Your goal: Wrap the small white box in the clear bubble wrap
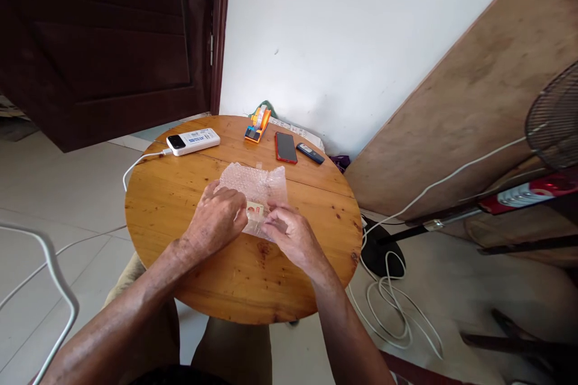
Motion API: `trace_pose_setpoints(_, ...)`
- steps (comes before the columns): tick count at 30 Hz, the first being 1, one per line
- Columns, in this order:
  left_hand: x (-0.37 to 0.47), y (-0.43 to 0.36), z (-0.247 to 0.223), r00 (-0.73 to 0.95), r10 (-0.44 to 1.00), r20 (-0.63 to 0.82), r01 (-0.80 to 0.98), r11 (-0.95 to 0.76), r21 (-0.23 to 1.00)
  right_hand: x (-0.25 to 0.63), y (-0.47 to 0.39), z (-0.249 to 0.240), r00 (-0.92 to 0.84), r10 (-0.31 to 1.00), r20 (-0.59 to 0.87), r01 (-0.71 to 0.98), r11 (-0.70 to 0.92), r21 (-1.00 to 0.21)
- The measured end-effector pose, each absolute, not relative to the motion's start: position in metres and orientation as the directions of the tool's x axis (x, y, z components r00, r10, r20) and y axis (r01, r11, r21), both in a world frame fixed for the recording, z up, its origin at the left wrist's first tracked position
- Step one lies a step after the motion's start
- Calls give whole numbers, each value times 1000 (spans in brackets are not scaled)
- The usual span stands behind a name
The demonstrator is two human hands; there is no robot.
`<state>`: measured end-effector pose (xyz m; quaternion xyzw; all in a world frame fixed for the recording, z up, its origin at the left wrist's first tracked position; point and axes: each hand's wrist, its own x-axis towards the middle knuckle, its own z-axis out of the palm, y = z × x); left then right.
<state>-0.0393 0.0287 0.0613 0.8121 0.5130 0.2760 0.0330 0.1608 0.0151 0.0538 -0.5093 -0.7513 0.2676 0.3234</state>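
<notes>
A sheet of clear bubble wrap point(250, 180) lies on the round wooden table point(217, 280) in front of me. On it rests a small pale box point(255, 209) with red print, its lower part under a fold of the wrap. My left hand point(220, 212) is closed at the left side of the box, fingers curled onto the wrap there. At the box's right side, my right hand point(291, 231) pinches the wrap's near edge between thumb and fingers.
Toward the table's far side stand a white power bank point(196, 141) with a cable, an orange tape dispenser point(259, 124), a red-edged phone point(286, 148) and a dark handheld device point(310, 153). A fan point(553, 114) and coiled white cable point(397, 313) are at the right.
</notes>
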Motion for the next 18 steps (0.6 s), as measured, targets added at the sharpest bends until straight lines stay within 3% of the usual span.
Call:
trace_pose_setpoints(4,-42,33,54,278,867,415,789,-452,416,158,29,51,-282,934,220,544,345,-765)
trace_pose_setpoints(9,-38,35,47,278,864,420,734,-473,487,159,41,57,-367,924,111,539,308,-784)
trace_pose_setpoints(18,-31,50,42,305,911,278,627,-412,661,159,44,55,-349,930,112,567,305,-765)
